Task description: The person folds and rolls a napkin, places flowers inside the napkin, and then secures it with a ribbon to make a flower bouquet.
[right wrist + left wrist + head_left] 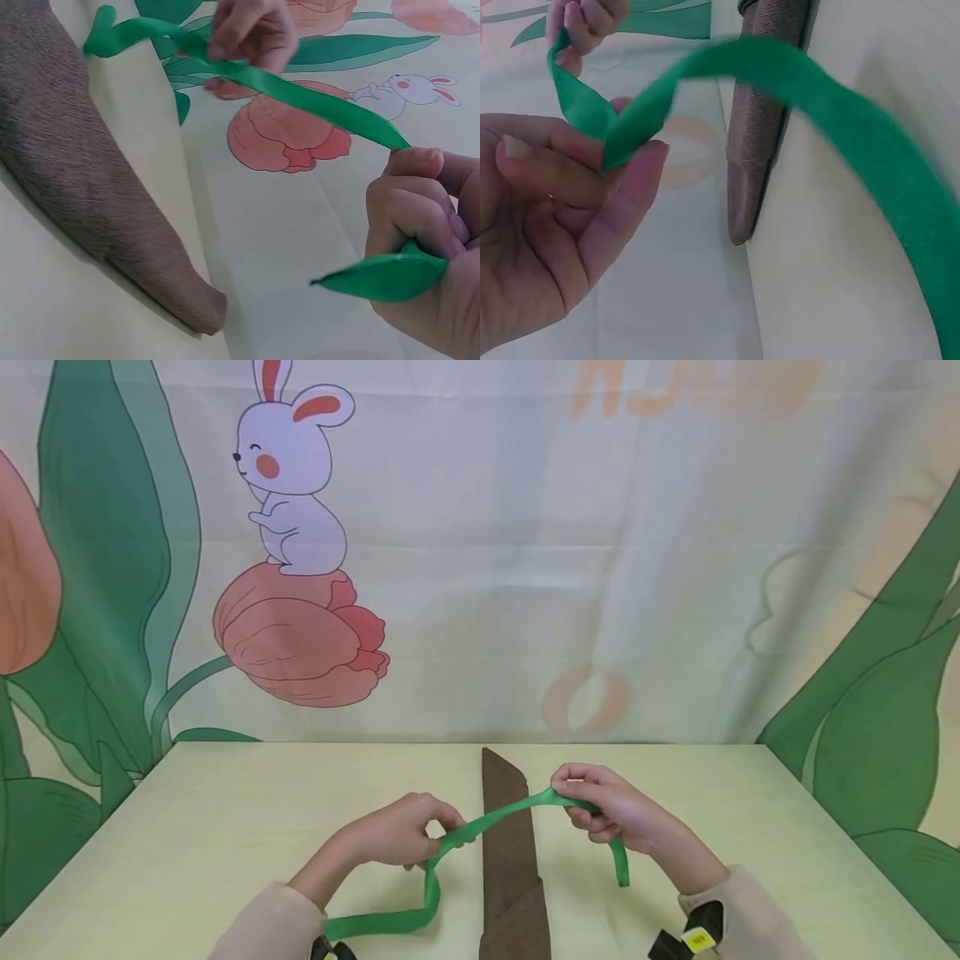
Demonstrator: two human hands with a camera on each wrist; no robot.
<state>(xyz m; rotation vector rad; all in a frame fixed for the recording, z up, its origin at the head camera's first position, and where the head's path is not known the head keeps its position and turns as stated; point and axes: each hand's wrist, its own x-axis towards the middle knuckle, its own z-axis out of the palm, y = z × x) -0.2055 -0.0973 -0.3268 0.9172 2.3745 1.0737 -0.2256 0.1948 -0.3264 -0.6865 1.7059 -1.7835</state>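
Note:
A green ribbon (495, 817) stretches between both hands, above a folded brown cloth (510, 852) that lies lengthwise on the table. My left hand (401, 831) pinches the ribbon between thumb and fingers; from there it drops and runs left along the tabletop. The right hand (611, 806) grips it near the other end, thumb and forefinger pinching it, the other fingers curled round. A short tail hangs below that hand. In the right wrist view the ribbon's end (382, 277) pokes out from under the curled fingers. The left wrist view shows the ribbon twisted at the left fingertips (656, 154).
The pale table (247, 810) ends at a hanging curtain (480, 568) printed with a rabbit, tulips and leaves. Black wrist devices (697, 931) sit at both beige sleeves (757, 914).

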